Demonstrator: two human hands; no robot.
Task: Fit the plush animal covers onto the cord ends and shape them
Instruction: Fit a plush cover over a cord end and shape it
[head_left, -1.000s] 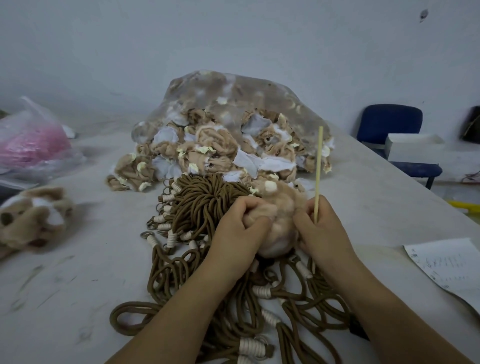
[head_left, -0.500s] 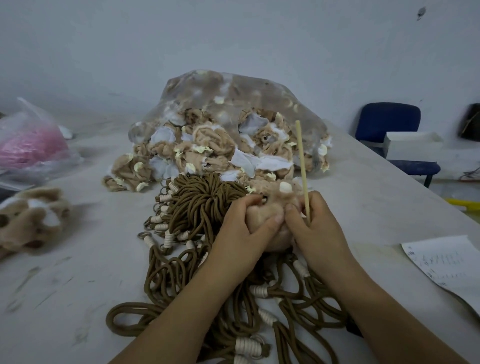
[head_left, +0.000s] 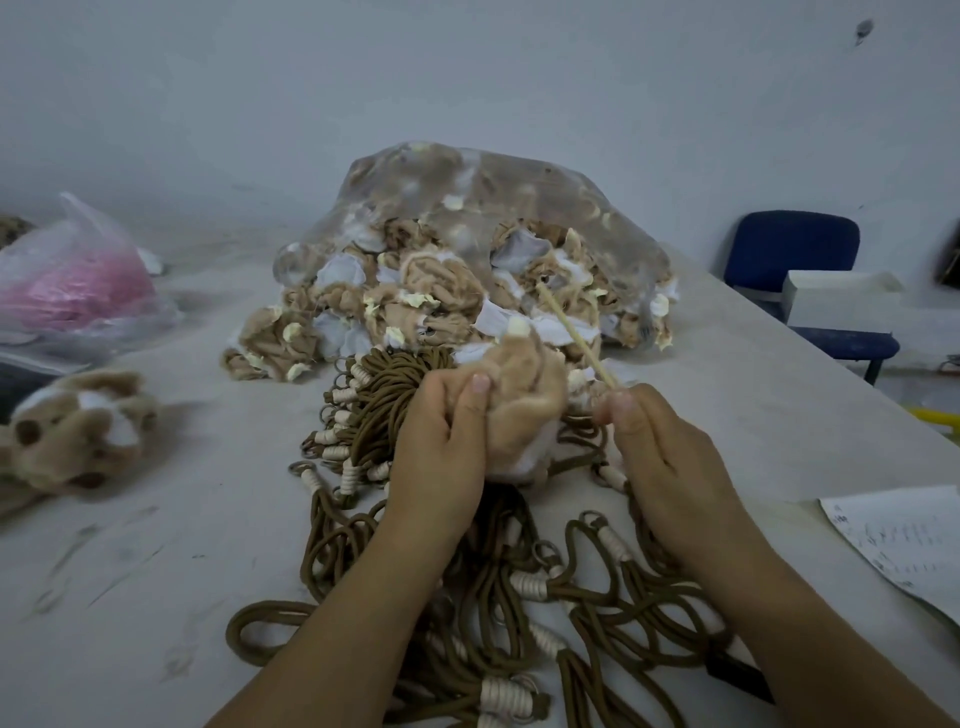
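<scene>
While the left hand grips the plush cover and the right hand pinches the stick, a hard push may tear it.

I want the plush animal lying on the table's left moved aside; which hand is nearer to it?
Left. The left hand grips the plush cover, right of the plush animal; the right hand, pinching the wooden stick, sits farther right beyond that cover.
</scene>
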